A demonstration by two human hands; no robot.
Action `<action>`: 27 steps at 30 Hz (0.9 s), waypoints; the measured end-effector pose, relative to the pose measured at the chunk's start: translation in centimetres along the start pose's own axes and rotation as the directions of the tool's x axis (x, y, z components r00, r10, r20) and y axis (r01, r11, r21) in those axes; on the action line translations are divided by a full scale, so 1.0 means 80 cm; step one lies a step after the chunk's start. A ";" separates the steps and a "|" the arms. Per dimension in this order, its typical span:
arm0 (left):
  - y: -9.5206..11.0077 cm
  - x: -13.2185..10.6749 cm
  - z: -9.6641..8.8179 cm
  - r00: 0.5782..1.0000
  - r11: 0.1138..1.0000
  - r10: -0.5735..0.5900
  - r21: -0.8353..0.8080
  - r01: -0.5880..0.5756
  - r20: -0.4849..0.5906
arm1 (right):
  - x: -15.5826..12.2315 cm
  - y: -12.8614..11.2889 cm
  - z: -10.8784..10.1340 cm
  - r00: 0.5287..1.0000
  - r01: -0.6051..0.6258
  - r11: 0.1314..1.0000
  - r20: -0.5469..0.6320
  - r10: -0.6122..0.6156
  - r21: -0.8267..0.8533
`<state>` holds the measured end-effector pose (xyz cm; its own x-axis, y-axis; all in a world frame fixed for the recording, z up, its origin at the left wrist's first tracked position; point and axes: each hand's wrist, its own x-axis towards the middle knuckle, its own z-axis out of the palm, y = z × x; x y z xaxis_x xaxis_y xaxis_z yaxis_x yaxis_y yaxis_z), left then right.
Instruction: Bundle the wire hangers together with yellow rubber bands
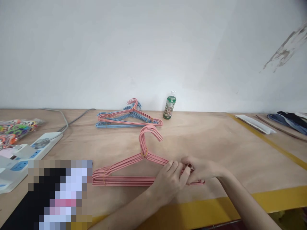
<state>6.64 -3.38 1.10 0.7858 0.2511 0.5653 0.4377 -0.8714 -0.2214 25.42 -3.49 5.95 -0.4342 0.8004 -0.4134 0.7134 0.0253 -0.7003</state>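
Observation:
A bundle of pink wire hangers (129,171) lies flat on the wooden table (216,143), its hooks pointing away from me. Yellow rubber bands bind it at the neck and at the left shoulder. My left hand (169,182) is closed over the bundle's right shoulder, fingers curled across the wires. My right hand (200,169) meets it from the right and pinches the same end of the hangers. Whatever the fingertips hold besides the wires is hidden.
A second pile of pink and blue hangers (127,118) lies near the wall, with a small green bottle (169,109) beside it. A white power strip (21,159) and a bag of coloured bands (16,127) sit at left. Dark straps (287,121) lie at right. Yellow tape (275,198) edges the table.

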 end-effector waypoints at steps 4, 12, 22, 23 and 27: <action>0.002 -0.003 0.005 1.000 1.000 0.008 -0.016 -0.008 0.019 | 0.010 -0.021 0.000 0.999 0.037 0.991 0.037 -0.033 -0.130; -0.012 -0.001 0.006 0.998 0.999 -0.033 -0.013 0.034 0.056 | -0.026 -0.001 0.017 0.932 0.032 0.997 -0.363 -0.004 0.070; -0.014 0.000 0.008 0.973 0.985 -0.057 -0.149 0.092 0.223 | -0.061 0.003 0.108 0.626 -0.101 0.993 -0.780 0.013 -0.065; -0.014 0.002 0.007 0.969 0.979 -0.053 -0.177 0.098 0.241 | -0.051 0.004 0.121 0.649 -0.076 0.995 -0.761 -0.003 -0.068; -0.009 0.008 0.006 0.957 0.954 -0.054 -0.269 0.135 0.287 | -0.011 0.016 0.160 0.607 -0.146 0.973 -0.793 -0.053 -0.177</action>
<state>7.02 -2.40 1.26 0.8531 0.4082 0.3250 0.4057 -0.9106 0.0787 19.69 -11.82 -2.01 0.1346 0.9595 0.2474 0.8552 0.0136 -0.5182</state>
